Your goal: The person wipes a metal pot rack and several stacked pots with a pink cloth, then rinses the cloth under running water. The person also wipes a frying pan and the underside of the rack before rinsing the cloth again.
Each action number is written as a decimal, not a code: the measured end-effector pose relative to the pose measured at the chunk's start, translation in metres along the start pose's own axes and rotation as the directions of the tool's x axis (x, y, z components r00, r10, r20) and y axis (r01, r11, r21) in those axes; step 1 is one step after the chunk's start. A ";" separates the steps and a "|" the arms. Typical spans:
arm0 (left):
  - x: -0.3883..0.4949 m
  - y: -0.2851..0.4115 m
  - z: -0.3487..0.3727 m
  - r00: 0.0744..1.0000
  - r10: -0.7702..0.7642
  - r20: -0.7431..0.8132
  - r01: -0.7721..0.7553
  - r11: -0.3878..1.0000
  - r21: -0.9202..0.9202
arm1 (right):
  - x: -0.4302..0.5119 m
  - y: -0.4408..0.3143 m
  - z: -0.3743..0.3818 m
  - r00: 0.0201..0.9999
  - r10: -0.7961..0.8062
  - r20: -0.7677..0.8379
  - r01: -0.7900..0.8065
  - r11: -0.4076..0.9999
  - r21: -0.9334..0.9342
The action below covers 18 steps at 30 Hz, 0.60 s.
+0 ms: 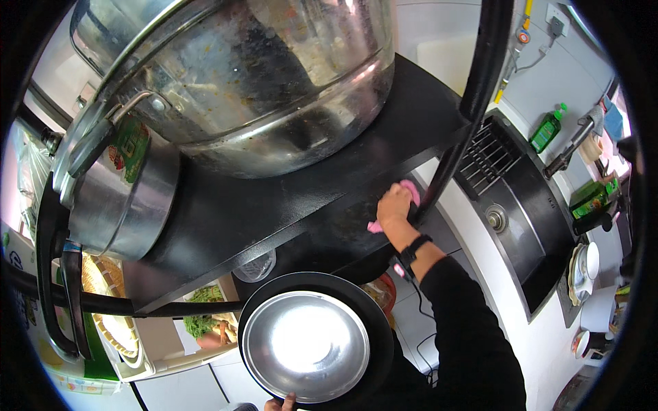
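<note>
My right hand (396,208) presses a pink cloth (409,190) on a lower black shelf (329,236), beside the rack's black upright post; a wristband and a small cabled device are on that wrist. At the bottom, my left hand (281,403) grips the near rim of a black pan (380,339) and a shiny metal bowl (257,354) that sits inside it. On the shelf behind the pan stands a clear plastic container (255,265). Most of my left hand's fingers are hidden under the pan.
A large steel pot (308,118) and a smaller metal pot (118,205) stand on the upper black shelf (247,205). A black sink (519,221) with a drying rack and green bottles is at the right. Boxed vegetables (203,321) and a woven basket (103,287) lie lower left.
</note>
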<state>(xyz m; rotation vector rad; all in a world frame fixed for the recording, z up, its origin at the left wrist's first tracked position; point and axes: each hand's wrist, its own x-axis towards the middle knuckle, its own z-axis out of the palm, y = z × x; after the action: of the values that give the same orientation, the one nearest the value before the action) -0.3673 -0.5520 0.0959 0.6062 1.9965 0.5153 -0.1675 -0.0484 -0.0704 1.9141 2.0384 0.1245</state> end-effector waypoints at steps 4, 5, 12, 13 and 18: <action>0.006 -0.005 -0.001 0.999 0.038 0.018 -0.038 0.999 0.014 | -0.052 0.008 0.008 0.998 0.056 -0.028 -0.057 0.998 -0.031; 0.005 -0.005 -0.001 0.999 0.033 0.015 -0.033 0.999 0.022 | -0.050 0.008 0.017 0.987 0.099 -0.131 -0.096 0.995 0.030; -0.001 -0.004 0.004 0.999 -0.032 0.003 0.033 0.998 -0.062 | 0.085 -0.026 0.047 0.649 -0.127 -0.750 0.351 0.925 0.148; -0.002 -0.002 0.004 1.000 -0.011 -0.010 0.011 1.000 -0.013 | 0.088 -0.041 0.033 0.636 -0.160 -0.755 0.437 0.881 0.182; -0.016 0.001 0.007 0.994 -0.103 -0.035 0.102 0.993 -0.055 | 0.005 -0.078 -0.064 0.610 -0.696 -0.378 0.786 0.472 0.399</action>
<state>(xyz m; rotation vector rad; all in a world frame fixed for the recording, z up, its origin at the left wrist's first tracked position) -0.3538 -0.5604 0.1041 0.4620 2.0309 0.5183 -0.2615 -0.0397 -0.0337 1.0179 3.0829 -0.5928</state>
